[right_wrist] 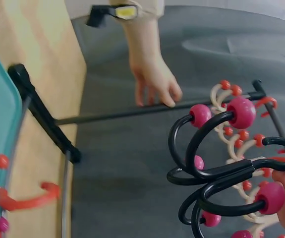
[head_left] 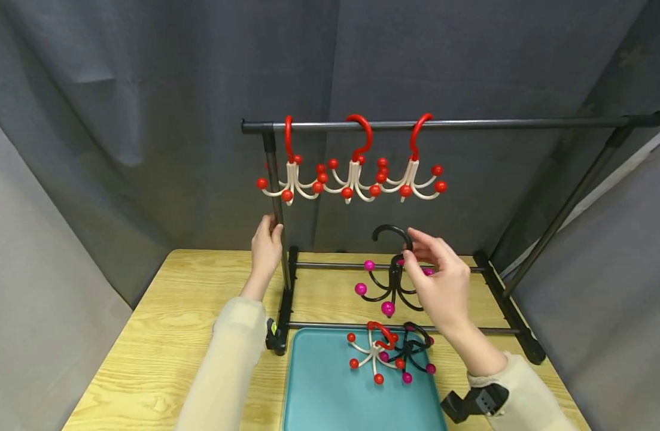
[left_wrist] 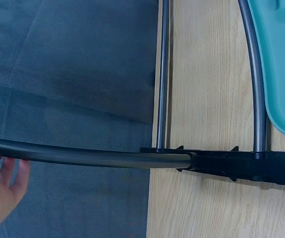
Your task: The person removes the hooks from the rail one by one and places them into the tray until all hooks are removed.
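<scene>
My right hand [head_left: 440, 281] pinches a black multi-arm hook hanger [head_left: 395, 278] with pink ball tips by the stem of its curved hook, in mid-air below the rail. In the right wrist view the same black hanger [right_wrist: 211, 173] spreads its arms, with only fingertips of the hand at the right edge. My left hand [head_left: 267, 248] holds the left upright post [head_left: 276, 203] of a black garment rack, thumb and fingers about it. On the rack's top rail [head_left: 486, 124] hang three white hangers with red hooks and red balls: left [head_left: 291, 176], middle [head_left: 353, 176] and right [head_left: 411, 176].
A teal tray [head_left: 319, 383] lies in front of the rack. At its back right a white-and-red hanger [head_left: 374, 353] lies against another black-and-pink hanger [head_left: 410, 350]. Lower crossbars [head_left: 330, 265] join the rack's feet on the wooden table [head_left: 163, 335]. Grey cloth [head_left: 146, 149] surrounds the table.
</scene>
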Available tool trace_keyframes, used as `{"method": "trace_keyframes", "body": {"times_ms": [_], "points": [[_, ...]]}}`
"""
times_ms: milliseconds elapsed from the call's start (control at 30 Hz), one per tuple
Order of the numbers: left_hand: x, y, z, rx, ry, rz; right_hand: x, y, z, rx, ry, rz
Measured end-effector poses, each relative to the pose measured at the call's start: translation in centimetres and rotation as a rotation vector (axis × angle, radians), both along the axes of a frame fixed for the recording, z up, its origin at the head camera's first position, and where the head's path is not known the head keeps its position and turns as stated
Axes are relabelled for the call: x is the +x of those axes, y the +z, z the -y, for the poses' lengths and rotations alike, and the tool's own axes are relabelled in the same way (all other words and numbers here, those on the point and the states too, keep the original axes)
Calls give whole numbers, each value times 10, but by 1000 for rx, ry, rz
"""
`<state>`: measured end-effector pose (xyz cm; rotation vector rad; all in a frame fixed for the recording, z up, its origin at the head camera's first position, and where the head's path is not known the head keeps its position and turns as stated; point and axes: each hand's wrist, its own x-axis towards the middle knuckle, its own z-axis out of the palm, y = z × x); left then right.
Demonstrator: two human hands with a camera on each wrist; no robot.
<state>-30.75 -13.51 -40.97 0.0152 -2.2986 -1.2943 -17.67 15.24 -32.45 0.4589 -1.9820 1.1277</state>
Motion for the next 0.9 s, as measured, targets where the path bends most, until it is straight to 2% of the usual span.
{"method": "trace_keyframes", "body": {"times_ms": [100, 400, 700, 900], "points": [[-1, -1, 1, -1, -2, -1, 1, -12, 8, 20, 9, 41], [2, -1, 2, -6, 2, -13, 0, -50, 30, -27, 74, 210], [1, -2, 3, -12, 0, -37, 1, -69, 37, 26, 136, 441], [2, -2, 4, -3, 1, -41, -3, -79, 41, 82, 171, 549]]}}
